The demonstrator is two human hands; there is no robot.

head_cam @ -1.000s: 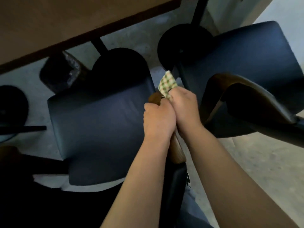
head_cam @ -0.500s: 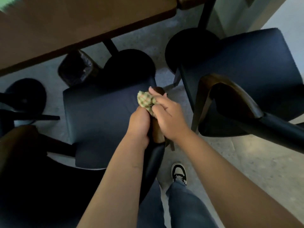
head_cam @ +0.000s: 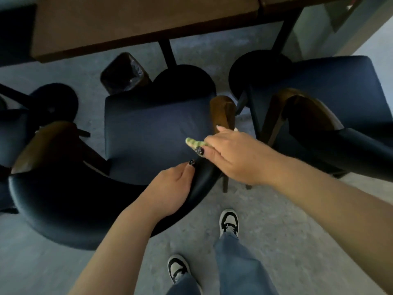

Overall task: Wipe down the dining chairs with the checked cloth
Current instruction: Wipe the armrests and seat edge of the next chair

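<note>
Both of your hands have come off the wooden armrest tip (head_cam: 222, 111) where, a second ago, they were bunched together working the cloth over it. Your right hand (head_cam: 231, 155) now sits at centre right of the frame, lower down the same arm, where the wood gives way to the dark padded backrest (head_cam: 85, 201); its fingers curl around the checked cloth (head_cam: 194, 143), which is wadded small, with only a green-and-cream end showing past the knuckles toward the seat (head_cam: 153, 133). Your left hand (head_cam: 170, 188) has parted from the right and dropped to the backrest's upper edge just below centre, fingers wrapped over the rim and gripping it, apparently to steady the chair. The view has also pulled back: your two shoes and jeans now show at the bottom of the frame, and a second chair (head_cam: 331, 107) stands at the right, a third partly visible at the far left. A lined waste bin (head_cam: 124, 74) sits under the table (head_cam: 138, 24) in the upper middle. My reading is that the armrest tip is finished and the wipe is progressing down the arm toward the backrest of this centre chair. Whether the cloth is pressed onto the surface at this instant cannot be confirmed, since your hand covers the contact. The seat, the left armrest and the neighbouring chairs appear still outstanding.
</note>
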